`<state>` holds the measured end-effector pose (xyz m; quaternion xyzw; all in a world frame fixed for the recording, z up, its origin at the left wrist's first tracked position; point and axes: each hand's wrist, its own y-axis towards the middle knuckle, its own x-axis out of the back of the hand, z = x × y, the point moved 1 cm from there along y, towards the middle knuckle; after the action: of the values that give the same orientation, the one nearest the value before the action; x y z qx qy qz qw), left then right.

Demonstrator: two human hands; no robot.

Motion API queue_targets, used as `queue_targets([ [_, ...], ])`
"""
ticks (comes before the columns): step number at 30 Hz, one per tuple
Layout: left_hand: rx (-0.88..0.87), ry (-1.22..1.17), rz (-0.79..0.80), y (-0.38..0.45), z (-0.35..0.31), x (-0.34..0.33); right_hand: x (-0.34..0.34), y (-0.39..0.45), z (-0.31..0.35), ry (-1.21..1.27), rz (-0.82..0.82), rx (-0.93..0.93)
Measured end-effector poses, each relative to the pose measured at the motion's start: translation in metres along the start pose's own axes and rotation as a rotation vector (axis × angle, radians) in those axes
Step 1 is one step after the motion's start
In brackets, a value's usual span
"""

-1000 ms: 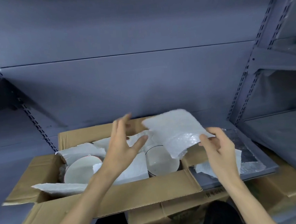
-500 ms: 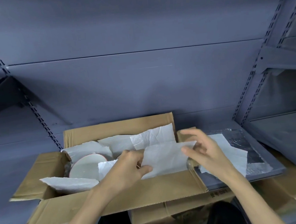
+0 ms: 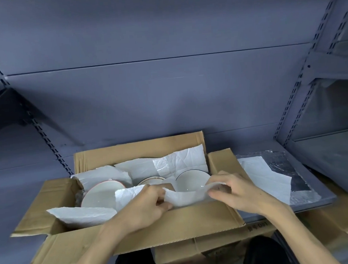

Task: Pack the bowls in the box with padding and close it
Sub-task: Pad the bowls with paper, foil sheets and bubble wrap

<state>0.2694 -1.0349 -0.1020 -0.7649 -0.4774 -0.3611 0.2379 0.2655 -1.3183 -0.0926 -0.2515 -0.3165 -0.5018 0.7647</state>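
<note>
An open cardboard box stands on the grey shelf with its flaps spread out. Inside lie three white bowls: a red-rimmed bowl at the left, a gold-rimmed bowl in the middle, and a dark-rimmed bowl at the right. White foam padding lines the back and sides. My left hand and my right hand both pinch one white foam sheet low along the box's front edge, just before the dark-rimmed bowl.
More white foam sheets and silvery bubble wrap lie on the shelf to the right of the box. Another cardboard box sits below the shelf. Slotted shelf uprights stand at the right, and a grey back panel is behind.
The foam sheet, held high above the box a second ago, has come down into the box's front. Both hands now hold it, and the dark-rimmed bowl shows again.
</note>
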Motion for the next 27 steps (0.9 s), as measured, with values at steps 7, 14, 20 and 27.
queue_targets([
  [7,0.048,-0.095,0.175,-0.008,-0.011,0.005,-0.006,-0.001,-0.003,-0.023,0.032,-0.062],
  [14,0.146,-0.023,0.345,-0.007,-0.009,0.006,-0.008,-0.002,0.004,-0.175,0.071,-0.032],
  [20,0.084,0.134,0.345,-0.001,-0.015,0.018,-0.011,-0.002,0.035,-0.219,0.092,0.105],
  [27,0.021,0.067,0.358,0.001,-0.024,0.015,-0.011,0.0,0.039,-0.236,0.201,0.093],
])
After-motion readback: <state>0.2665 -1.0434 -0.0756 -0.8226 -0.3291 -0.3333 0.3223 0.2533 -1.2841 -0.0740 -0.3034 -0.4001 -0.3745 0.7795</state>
